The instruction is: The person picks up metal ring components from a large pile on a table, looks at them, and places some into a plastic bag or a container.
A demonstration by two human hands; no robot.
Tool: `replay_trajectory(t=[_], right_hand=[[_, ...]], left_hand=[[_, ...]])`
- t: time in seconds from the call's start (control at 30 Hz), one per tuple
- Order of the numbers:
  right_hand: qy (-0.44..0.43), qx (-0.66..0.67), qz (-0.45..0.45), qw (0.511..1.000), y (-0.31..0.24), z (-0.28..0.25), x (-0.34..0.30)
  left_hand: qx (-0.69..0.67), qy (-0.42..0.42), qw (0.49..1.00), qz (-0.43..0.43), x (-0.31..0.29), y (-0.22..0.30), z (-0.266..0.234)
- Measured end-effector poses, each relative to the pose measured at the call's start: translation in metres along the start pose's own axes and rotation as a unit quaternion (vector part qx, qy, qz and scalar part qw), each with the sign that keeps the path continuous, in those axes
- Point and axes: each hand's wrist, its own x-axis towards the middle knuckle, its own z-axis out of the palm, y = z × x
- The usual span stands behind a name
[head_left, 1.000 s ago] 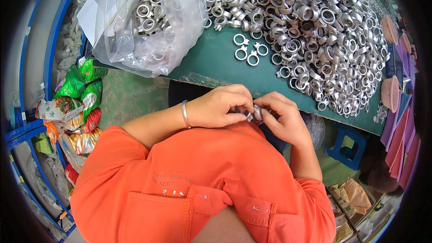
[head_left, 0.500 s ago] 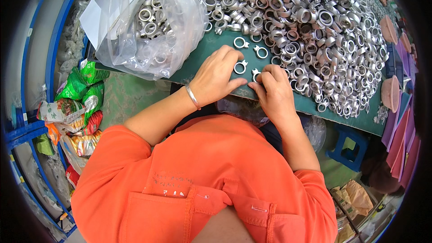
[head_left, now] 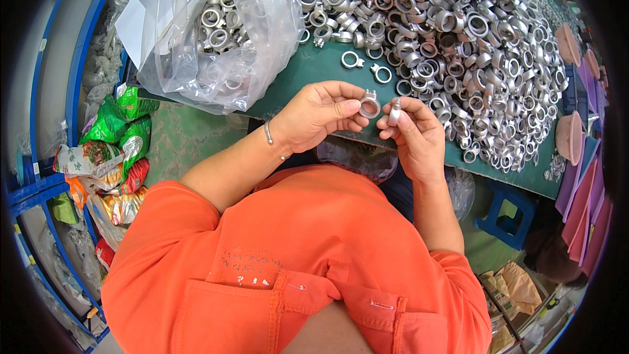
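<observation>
Between the thumb and fingers of my left hand [head_left: 324,113] is a silver metal ring clamp [head_left: 369,106], its round opening turned up. My right hand [head_left: 418,132] pinches a second ring clamp [head_left: 394,113], which shows mostly edge-on. Both hands hover close together over the front edge of the green tabletop [head_left: 295,85], the clamps apart from each other. Just beyond them, two loose ring clamps lie flat, one at the left [head_left: 352,59] and one at the right [head_left: 381,74]. A large heap of ring clamps [head_left: 452,46] spreads behind and to the right.
At the left of the table, a clear plastic bag [head_left: 262,59] contains more ring clamps. Blue shelving [head_left: 85,39] and green packets [head_left: 108,124] are farther left. On the right are a blue stool [head_left: 508,215], a pink bowl [head_left: 569,137] and purple and red sheets [head_left: 580,203].
Two ring clamps that lay on the tabletop under my fingers are now lifted, one in each hand. Both hands have turned, and my right hand has shifted slightly right.
</observation>
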Motion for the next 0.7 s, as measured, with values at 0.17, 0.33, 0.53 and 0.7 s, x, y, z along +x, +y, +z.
replay_trajectory(t=[0.17,0.33,0.53,0.7], right_hand=[[-0.008,-0.04,-0.031,0.999,-0.001,0.0,-0.001],[-0.03,-0.064,-0.036,0.997,-0.003,0.001,-0.009],[-0.034,-0.045,-0.004,0.998,-0.002,-0.003,-0.009],[-0.079,-0.218,-0.04,0.972,-0.012,-0.005,-0.015]], left_hand=[[-0.016,-0.029,0.999,0.009,-0.002,-0.002,0.001],[-0.011,-0.036,0.999,-0.005,-0.006,0.0,0.004],[0.001,-0.022,0.999,-0.027,-0.009,-0.006,0.005],[0.13,-0.049,0.99,-0.038,-0.015,-0.001,0.009]])
